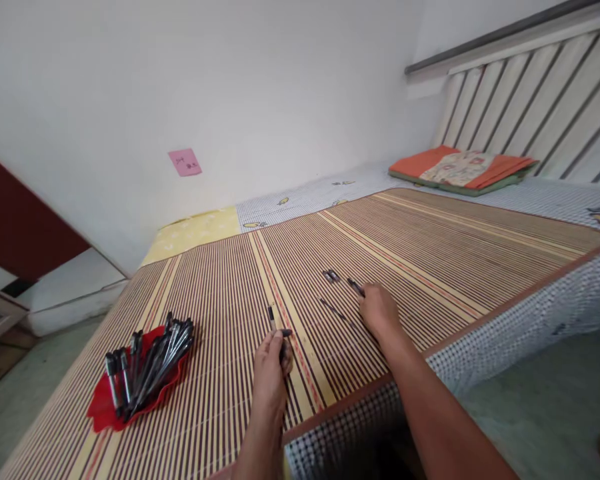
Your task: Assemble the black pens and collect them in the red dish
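Note:
My left hand (271, 360) is closed around pen parts; a dark-tipped piece (271, 313) points up from it, and a short black piece (286, 332) sticks out to the right. Farther right, my right hand (380, 310) grips a dark pen part (355, 287) between thumb and fingers, low over the striped mat; whether it is a cap or a barrel is unclear. Just left of it lie small dark pen pieces (331, 275), which look like caps. A thin, dark, refill-like stick (336, 311) lies on the mat nearer to me.
At the left, a red scalloped dish (103, 407) holds several black-capped pens (155, 360). The striped mat (220, 287) covers a bed beside a white wall. A folded orange cloth (505, 170) lies at the back right by the radiator (540, 100). A pink note (185, 163) is on the wall.

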The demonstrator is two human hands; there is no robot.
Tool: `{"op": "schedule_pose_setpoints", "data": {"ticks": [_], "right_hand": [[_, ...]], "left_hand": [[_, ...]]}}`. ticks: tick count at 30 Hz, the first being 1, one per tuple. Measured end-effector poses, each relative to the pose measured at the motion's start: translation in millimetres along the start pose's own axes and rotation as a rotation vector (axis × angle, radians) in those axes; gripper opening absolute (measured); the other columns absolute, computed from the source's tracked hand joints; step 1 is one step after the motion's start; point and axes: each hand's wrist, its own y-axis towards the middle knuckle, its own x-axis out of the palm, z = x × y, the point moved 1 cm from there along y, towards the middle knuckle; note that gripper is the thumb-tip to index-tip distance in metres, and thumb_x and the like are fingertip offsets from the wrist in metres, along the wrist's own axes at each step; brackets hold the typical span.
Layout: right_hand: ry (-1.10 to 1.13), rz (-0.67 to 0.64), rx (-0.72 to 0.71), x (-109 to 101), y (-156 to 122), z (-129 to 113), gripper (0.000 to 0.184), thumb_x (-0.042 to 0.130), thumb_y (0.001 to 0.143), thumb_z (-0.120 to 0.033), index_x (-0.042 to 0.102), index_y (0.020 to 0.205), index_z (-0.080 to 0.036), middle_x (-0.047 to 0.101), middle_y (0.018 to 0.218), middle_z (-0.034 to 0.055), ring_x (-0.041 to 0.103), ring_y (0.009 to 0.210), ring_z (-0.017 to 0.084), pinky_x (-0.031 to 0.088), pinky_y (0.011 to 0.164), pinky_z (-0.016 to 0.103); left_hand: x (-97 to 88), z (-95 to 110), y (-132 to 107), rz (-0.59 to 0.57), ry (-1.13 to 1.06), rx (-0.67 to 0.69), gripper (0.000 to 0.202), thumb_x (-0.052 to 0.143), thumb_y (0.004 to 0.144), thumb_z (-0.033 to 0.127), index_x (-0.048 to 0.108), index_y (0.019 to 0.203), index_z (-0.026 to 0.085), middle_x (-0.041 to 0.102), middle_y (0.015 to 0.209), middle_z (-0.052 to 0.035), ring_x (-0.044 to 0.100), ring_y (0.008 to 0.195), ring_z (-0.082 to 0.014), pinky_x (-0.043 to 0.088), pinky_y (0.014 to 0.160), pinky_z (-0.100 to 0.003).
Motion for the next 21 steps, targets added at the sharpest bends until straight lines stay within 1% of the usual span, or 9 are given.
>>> {"op": "schedule_pose_setpoints", "data": {"ticks": [4, 9, 13, 15, 18, 21], "right_hand": [[0.051, -0.039, -0.043, 4.5, -8.7, -11.2, 0.015, 0.062, 0.09, -0.018, 0.069, 0.102, -0.012, 0.07, 0.104, 0.0126, 0.066, 0.097, 0.023, 0.041, 0.075, 0.029], [0.121, -0.062, -0.137, 12.5, -9.8, -23.8, 0.014, 0.064, 0.089, -0.017, 0.069, 0.102, -0.013, 0.069, 0.106, 0.0107, 0.065, 0.098, 0.022, 0.039, 0.074, 0.028], [0.144, -0.015, -0.151, 7.2, -10.1, -30.9, 0.018, 0.06, 0.092, -0.017, 0.068, 0.108, -0.012, 0.068, 0.109, 0.0122, 0.065, 0.1, 0.022, 0.04, 0.077, 0.028], [0.144, -0.011, -0.166, 3.2, -12.6, -34.4, 0.018, 0.058, 0.094, -0.018, 0.068, 0.108, -0.013, 0.069, 0.109, 0.0124, 0.066, 0.099, 0.022, 0.041, 0.077, 0.029], [0.086, -0.102, -0.186, 0.8, -18.3, -40.4, 0.018, 0.058, 0.095, -0.024, 0.07, 0.103, -0.014, 0.071, 0.104, 0.013, 0.068, 0.093, 0.023, 0.04, 0.071, 0.029], [-0.001, -0.172, -0.186, 1.0, -23.7, -46.8, 0.017, 0.058, 0.093, -0.021, 0.071, 0.101, -0.012, 0.073, 0.099, 0.016, 0.07, 0.091, 0.025, 0.04, 0.069, 0.03]], "left_hand": [[-0.5, -1.2, 2.0, 0.032, -0.028, 0.013, 0.043, 0.079, 0.074, 0.053, 0.062, 0.084, 0.015, 0.044, 0.056, 0.0071, 0.031, 0.044, -0.005, 0.022, 0.039, -0.017], [-1.2, -1.3, 1.9, 0.031, -0.01, 0.007, 0.041, 0.079, 0.076, 0.051, 0.063, 0.086, 0.015, 0.045, 0.056, 0.007, 0.032, 0.044, -0.0047, 0.022, 0.04, -0.016], [-1.2, -1.0, 0.4, 0.026, -0.008, 0.02, 0.042, 0.078, 0.076, 0.053, 0.063, 0.084, 0.014, 0.044, 0.056, 0.0066, 0.032, 0.044, -0.0046, 0.022, 0.04, -0.016], [-1.2, -1.6, 0.3, 0.027, -0.009, 0.023, 0.042, 0.077, 0.078, 0.054, 0.062, 0.082, 0.015, 0.046, 0.057, 0.006, 0.032, 0.044, -0.0045, 0.023, 0.04, -0.016], [-1.6, -3.1, 1.0, 0.04, -0.021, 0.022, 0.044, 0.076, 0.078, 0.056, 0.06, 0.082, 0.016, 0.047, 0.058, 0.0059, 0.033, 0.044, -0.0046, 0.022, 0.04, -0.016], [-1.9, -2.9, 0.5, 0.052, -0.026, 0.019, 0.046, 0.076, 0.077, 0.059, 0.06, 0.083, 0.016, 0.046, 0.058, 0.0065, 0.032, 0.044, -0.0047, 0.021, 0.04, -0.016]]}}
